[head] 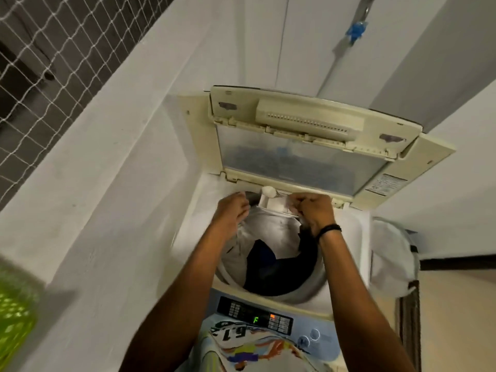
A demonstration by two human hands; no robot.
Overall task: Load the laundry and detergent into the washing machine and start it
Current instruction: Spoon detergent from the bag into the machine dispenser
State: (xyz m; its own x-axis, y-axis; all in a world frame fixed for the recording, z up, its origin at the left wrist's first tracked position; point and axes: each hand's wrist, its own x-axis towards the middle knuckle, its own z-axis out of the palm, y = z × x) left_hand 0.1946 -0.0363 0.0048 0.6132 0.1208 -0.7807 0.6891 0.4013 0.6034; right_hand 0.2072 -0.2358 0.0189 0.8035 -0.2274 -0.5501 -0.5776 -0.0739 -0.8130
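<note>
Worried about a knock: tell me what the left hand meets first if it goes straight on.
The left hand points at the washer's back; it would likely first meet the pale plastic rear rim under the raised clear-paned lid, though depth is unclear.

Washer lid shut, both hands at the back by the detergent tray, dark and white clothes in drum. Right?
No: the lid is open, raised at the rear, per the head view. Left hand and right hand are at the back by the detergent tray; dark and white clothes lie in the drum.

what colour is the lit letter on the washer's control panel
Green: the lit letter glows on the dark control panel, seen in the head view.
</note>
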